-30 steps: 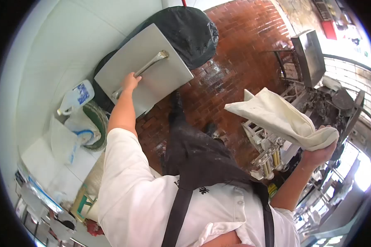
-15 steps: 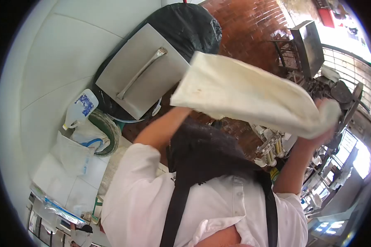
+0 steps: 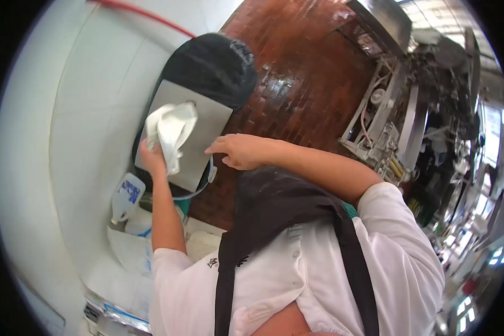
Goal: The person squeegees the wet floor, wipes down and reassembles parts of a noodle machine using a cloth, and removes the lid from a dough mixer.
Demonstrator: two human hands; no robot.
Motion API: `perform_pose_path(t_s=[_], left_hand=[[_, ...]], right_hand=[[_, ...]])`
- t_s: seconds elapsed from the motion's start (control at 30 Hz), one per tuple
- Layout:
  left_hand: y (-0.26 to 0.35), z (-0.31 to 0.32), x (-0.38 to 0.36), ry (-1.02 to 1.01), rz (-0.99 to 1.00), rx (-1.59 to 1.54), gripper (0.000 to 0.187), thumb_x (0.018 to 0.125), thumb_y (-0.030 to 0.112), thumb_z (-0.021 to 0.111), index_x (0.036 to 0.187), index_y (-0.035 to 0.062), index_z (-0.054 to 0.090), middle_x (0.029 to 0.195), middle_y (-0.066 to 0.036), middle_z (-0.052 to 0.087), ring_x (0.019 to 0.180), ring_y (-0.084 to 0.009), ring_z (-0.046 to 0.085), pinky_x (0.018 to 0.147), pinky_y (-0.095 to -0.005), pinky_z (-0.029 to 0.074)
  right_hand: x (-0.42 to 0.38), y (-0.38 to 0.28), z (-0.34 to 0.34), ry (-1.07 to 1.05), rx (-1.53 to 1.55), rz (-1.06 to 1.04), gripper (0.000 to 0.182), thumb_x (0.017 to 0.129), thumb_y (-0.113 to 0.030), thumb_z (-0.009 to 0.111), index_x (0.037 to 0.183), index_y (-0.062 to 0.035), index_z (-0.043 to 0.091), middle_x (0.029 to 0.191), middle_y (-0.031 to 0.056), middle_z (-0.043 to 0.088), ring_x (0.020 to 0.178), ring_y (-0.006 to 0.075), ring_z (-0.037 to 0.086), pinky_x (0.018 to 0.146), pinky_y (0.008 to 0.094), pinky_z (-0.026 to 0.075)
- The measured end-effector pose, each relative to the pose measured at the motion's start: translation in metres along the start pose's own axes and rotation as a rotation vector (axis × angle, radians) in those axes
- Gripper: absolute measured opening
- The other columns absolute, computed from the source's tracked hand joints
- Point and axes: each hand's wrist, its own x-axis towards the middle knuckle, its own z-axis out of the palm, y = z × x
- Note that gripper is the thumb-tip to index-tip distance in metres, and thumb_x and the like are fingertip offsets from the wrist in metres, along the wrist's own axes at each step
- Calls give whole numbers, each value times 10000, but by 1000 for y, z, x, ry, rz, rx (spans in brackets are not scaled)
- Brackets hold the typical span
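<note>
My left hand (image 3: 154,158) is closed on a bunched, folded white cloth (image 3: 173,129). The cloth hangs over a flat grey metal panel (image 3: 207,120) and hides part of it, including most of its handle. Beside the panel's right edge is my right hand (image 3: 241,152), apart from the cloth. Its index finger points toward the panel, the other fingers are partly curled, and nothing shows in it. The panel rests on a bin covered by a black plastic bag (image 3: 210,67).
A white jug with a blue label (image 3: 129,196) stands below the bin, against the white tiled wall (image 3: 106,112). Wet red brick floor (image 3: 302,73) lies ahead. Metal racks and equipment (image 3: 375,112) line the right side. A red hose (image 3: 145,15) runs along the wall.
The cloth, spread out between both hands before, is now bunched in my left hand over the panel. My right hand has let go and moved left. The view has shifted.
</note>
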Motion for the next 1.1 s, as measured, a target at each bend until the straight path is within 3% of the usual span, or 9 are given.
perform_pose_path(t_s=[0.1,0.17,0.23,0.3,0.37,0.53,0.7,0.8,1.1], left_hand=[[-38,23,17,62,-177,68,730,935,349,664,1494,-12,362,1418,-214,536,1285,-379,516,1081,-446,388],[-35,46,16,-87,-279,27,825,935,373,672,1551,7,262,1431,-219,527,1301,-380,503,1088,-443,374],[21,76,-10,-160,-159,65,779,950,337,663,1553,39,270,1298,-185,609,1120,-313,617,927,-413,495],[97,119,-48,-383,-371,-209,750,959,271,657,1563,85,253,1146,-135,650,870,-204,651,676,-336,525],[156,184,-89,-574,-185,-184,721,973,228,643,1563,114,245,1052,-90,657,719,-125,606,537,-257,463],[355,328,-253,-1166,157,-66,712,998,211,616,1572,82,216,1084,-142,677,805,-178,677,617,-278,535],[481,455,-397,-1453,403,90,655,1009,237,614,1547,79,276,1094,-146,678,776,-184,681,628,-290,553],[523,503,-482,-1550,441,182,591,1015,245,604,1520,91,337,1099,-134,675,797,-189,684,651,-303,558],[557,608,-722,-1969,532,348,527,1005,236,623,1451,41,420,1053,-134,683,762,-177,681,634,-287,554]], right_hand=[[-65,15,-28,-59,-75,258,463,903,-102,615,1361,-56,567,1275,180,604,1223,380,557,1049,464,431],[-128,27,-36,12,-234,381,460,913,-128,604,1369,-73,568,1247,196,618,1199,381,578,1009,470,459],[-205,41,-33,136,-253,503,454,920,-140,596,1369,-80,571,1239,201,626,1183,382,592,983,475,475],[-288,54,-25,329,-148,594,444,924,-140,591,1363,-79,576,1252,196,628,1175,382,598,973,479,480],[-378,63,-11,488,-96,678,439,929,-156,589,1360,-74,576,1264,192,628,1188,378,592,979,470,481],[-591,70,73,928,191,937,446,939,-160,585,1372,-61,555,1269,189,617,1226,366,564,1027,454,460],[-742,63,209,1297,329,1166,443,941,-174,594,1368,-66,554,1286,186,612,1246,361,553,1048,456,452],[-795,39,272,1430,480,1326,449,944,-174,583,1378,-68,544,1310,190,612,1247,371,557,1057,467,448],[-880,-11,413,1823,861,1518,439,943,-160,608,1368,-63,554,1294,189,629,1221,365,579,1029,434,475]])
